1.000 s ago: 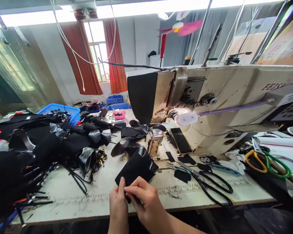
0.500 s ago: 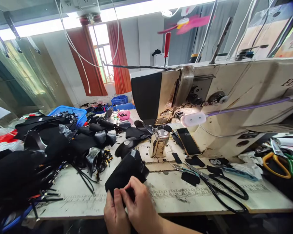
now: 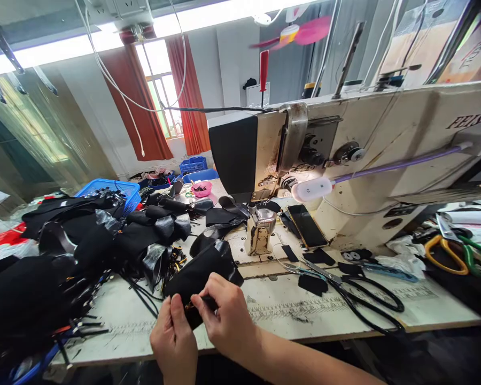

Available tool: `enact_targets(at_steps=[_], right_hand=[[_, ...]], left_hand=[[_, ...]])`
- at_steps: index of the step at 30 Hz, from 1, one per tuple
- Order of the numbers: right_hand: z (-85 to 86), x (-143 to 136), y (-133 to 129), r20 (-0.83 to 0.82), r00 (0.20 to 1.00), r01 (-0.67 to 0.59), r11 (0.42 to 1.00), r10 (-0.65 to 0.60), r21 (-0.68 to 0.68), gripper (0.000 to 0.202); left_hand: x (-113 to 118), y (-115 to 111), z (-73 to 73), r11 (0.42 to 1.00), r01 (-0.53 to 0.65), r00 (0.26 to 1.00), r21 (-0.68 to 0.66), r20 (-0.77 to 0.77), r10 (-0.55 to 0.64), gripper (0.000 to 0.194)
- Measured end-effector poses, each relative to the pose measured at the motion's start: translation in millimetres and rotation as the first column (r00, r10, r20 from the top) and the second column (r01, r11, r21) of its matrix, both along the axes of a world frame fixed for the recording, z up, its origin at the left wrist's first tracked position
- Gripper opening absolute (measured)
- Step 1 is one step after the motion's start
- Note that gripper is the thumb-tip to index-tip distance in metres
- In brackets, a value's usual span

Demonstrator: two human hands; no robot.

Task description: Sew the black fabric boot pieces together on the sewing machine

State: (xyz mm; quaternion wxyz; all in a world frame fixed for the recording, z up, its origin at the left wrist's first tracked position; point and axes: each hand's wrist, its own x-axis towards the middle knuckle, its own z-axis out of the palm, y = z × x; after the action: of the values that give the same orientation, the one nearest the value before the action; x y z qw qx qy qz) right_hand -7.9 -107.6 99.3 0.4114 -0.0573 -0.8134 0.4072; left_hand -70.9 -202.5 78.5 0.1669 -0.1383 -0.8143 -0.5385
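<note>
Left hand: your left hand (image 3: 174,342) is at the near edge of the table (image 3: 336,313), thumb and fingers pinched on the near corner of the black fabric piece (image 3: 202,272).
Right hand: your right hand (image 3: 226,315) is just beside the left, its fingertips pinched on the same near edge of the piece.
Black fabric piece: it lies partly on the table in front of you, its far end shiny and folded, its near end lifted between both hands; something small and orange shows at the pinch, too small to make out.
Sewing machine: the cream sewing machine (image 3: 385,155) stands behind the piece, its post bed (image 3: 260,230) just beyond it.
To your left: a pile of black pieces (image 3: 84,240) lies near a blue basket (image 3: 116,190).
To your right: black-handled scissors (image 3: 356,299) lie on the table, with a phone (image 3: 307,227) under the machine arm.
</note>
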Motion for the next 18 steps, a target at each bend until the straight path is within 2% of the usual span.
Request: enact_targets(at_steps=[3, 6, 9, 12, 15, 18], right_hand=[[1.8, -0.7, -8.1, -0.103, 0.993, -0.052, 0.993, 0.062, 0.103, 0.017], [2.9, -4.1, -7.5, -0.084, 0.993, -0.068, 0.992, 0.077, 0.102, 0.015], [2.3, -5.8, 11.7, 0.015, 1.0, -0.016, 0.999, 0.016, -0.034, 0.019], [-1.0, -2.7, 38.7, 0.1, 0.993, 0.083, 0.969, -0.061, -0.232, 0.027], [-4.5, 1.7, 54.9, 0.113, 0.993, 0.077, 0.92, -0.036, -0.384, 0.031], [-4.7, 2.7, 57.2, 0.063, 0.998, 0.009, 0.893, 0.021, -0.451, 0.033]], left_hand=[[-2.7, -0.9, 3.1, 1.0, -0.023, 1.0, 0.001, -0.005, 0.023, 0.035], [-5.2, -6.4, 11.0, 0.999, -0.038, 0.999, -0.028, -0.013, 0.038, 0.035], [-11.8, -19.0, 23.0, 0.984, -0.162, 0.986, -0.072, 0.019, 0.164, 0.035], [-20.7, -33.2, 29.4, 0.959, -0.281, 0.954, -0.047, 0.092, 0.284, 0.038], [-27.2, -40.1, 22.8, 0.975, -0.217, 0.962, 0.046, 0.181, 0.206, 0.047], [-33.0, -42.3, 10.3, 0.981, -0.153, 0.952, 0.122, 0.283, 0.113, 0.055]])
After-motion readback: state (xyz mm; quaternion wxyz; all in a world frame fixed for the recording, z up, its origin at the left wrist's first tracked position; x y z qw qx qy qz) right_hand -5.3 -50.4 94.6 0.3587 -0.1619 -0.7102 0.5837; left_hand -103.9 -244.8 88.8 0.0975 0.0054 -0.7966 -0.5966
